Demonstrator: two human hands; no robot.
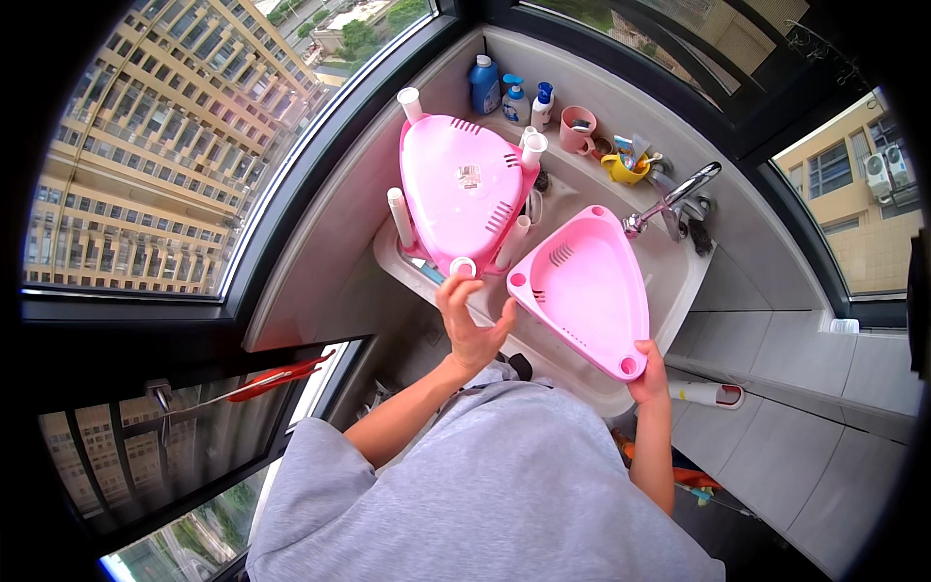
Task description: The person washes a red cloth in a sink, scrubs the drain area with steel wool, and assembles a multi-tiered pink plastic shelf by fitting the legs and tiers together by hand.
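Observation:
A pink triangular shelf tray (593, 281) with slotted sides and round corner sockets is tilted over the sink; my right hand (650, 373) grips its near right corner. At left stands a pink corner shelf (451, 179) with white tube legs pointing up, resting on the sink's left part. My left hand (472, 328) has its thumb and fingers apart, just below the white tube (464, 266) at the shelf's near corner. Whether a fingertip touches that tube I cannot tell. No item shows between the left fingers.
The pale sink (676, 281) lies beneath the tray, with a chrome faucet (684, 192) at right. Along the back ledge stand a blue bottle (484, 89), two pump bottles, a pink mug (576, 132) and a yellow cup (626, 171). Windows surround the corner.

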